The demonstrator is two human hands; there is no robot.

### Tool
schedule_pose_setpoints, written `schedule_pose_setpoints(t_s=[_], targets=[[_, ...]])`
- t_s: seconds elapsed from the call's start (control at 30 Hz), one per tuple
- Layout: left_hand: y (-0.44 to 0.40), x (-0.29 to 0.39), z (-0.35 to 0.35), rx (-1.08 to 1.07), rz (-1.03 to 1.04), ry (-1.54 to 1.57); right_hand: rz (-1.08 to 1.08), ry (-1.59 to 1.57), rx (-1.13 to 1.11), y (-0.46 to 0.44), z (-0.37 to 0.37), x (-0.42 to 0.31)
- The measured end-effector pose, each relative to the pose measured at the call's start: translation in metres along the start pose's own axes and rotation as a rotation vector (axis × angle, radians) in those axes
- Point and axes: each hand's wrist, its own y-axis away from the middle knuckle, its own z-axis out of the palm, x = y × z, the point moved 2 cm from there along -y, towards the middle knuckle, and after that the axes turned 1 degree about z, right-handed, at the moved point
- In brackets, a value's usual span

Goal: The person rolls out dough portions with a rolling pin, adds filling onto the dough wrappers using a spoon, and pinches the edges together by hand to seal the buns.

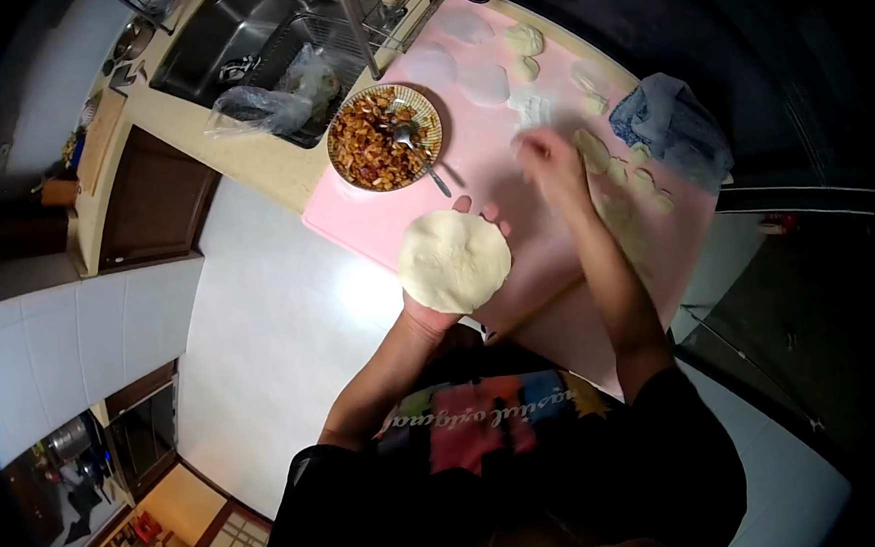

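A round, flat dough wrapper (454, 262) lies across the palm of my left hand (428, 315), whose fingertips show past its far edge. The hand supports it from below, just off the near edge of the pink mat (369, 222). Over the mat, to the right, is my right hand (555, 171), smeared by motion, so I cannot make out whether its fingers hold anything. Beyond the wrapper stands a bowl of chopped brown filling (369, 142) with a metal spoon (420, 157) resting in it.
Several dough pieces (642, 178) lie along the mat's right side, near a cloth in clear plastic (671, 124). Pale discs (484, 83) are at the back. A rolling pin (540, 307) lies near my body. To the left is a sink (228, 46) with a plastic bag (267, 103).
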Motion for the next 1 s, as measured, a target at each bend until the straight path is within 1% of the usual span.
schedule_pose_setpoints(t_s=[0.03, 0.07, 0.1, 0.13, 0.2, 0.23, 0.3, 0.33, 0.4, 0.43, 0.5, 0.53, 0.57, 0.6, 0.67, 0.73, 0.8, 0.83, 0.9, 0.93, 1.0], targets=[[0.002, 0.007, -0.002, 0.003, -0.053, 0.035, -0.325, 0.343, 0.132, -0.042, -0.005, 0.015], [0.005, 0.016, 0.001, 0.003, -0.055, 0.041, -0.241, 0.541, 0.189, -0.077, -0.007, 0.020], [0.008, 0.022, 0.003, 0.066, -0.073, 0.062, -0.309, 0.732, 0.241, -0.110, -0.008, 0.030], [0.010, 0.028, 0.003, 0.127, -0.091, 0.082, -0.315, 0.736, 0.245, -0.138, -0.008, 0.040], [0.015, 0.038, -0.001, 0.128, -0.073, 0.042, -0.553, 0.994, 0.307, -0.178, -0.006, 0.052], [0.017, 0.043, -0.005, 0.121, -0.069, 0.016, -0.552, 0.997, 0.305, -0.193, -0.012, 0.061], [0.016, 0.053, -0.016, 0.132, -0.069, 0.015, -0.320, 0.999, -0.031, -0.211, -0.015, 0.074], [0.018, 0.057, -0.021, 0.143, -0.067, 0.021, -0.311, 0.998, -0.041, -0.209, -0.014, 0.075], [0.022, 0.060, -0.026, 0.084, -0.048, -0.009, -0.099, 1.357, -0.044, -0.197, -0.022, 0.072], [0.025, 0.062, -0.028, 0.088, -0.050, -0.001, -0.082, 1.481, -0.001, -0.173, -0.019, 0.062], [0.029, 0.068, -0.029, 0.083, -0.060, -0.019, -0.529, 1.450, 0.096, -0.107, -0.012, 0.056], [0.027, 0.072, -0.026, 0.074, -0.060, -0.015, -0.419, 1.127, -0.161, -0.075, -0.009, 0.050], [0.029, 0.073, -0.024, 0.073, -0.059, -0.012, -0.682, 0.986, -0.404, -0.032, -0.002, 0.038], [0.030, 0.073, -0.022, 0.075, -0.059, -0.011, -0.674, 0.991, -0.402, 0.009, 0.002, 0.033], [0.027, 0.073, -0.017, 0.070, -0.071, -0.005, -0.717, 0.953, -0.595, 0.083, 0.017, 0.034], [0.024, 0.072, -0.011, 0.068, -0.083, 0.000, -0.730, 0.933, -0.685, 0.116, 0.019, 0.051], [0.021, 0.072, -0.005, 0.110, -0.088, -0.017, -0.360, 0.833, -0.604, 0.129, 0.010, 0.088], [0.019, 0.072, -0.004, 0.113, -0.097, -0.019, -0.352, 0.831, -0.597, 0.133, 0.007, 0.102], [0.014, 0.074, 0.000, 0.035, -0.126, -0.064, -0.567, 1.102, -0.280, 0.135, -0.005, 0.118], [0.013, 0.075, 0.001, 0.042, -0.123, -0.062, -0.565, 1.098, -0.286, 0.133, -0.009, 0.115], [0.017, 0.076, 0.003, 0.116, -0.129, -0.080, -0.280, 0.953, -0.309, 0.121, -0.019, 0.109]])
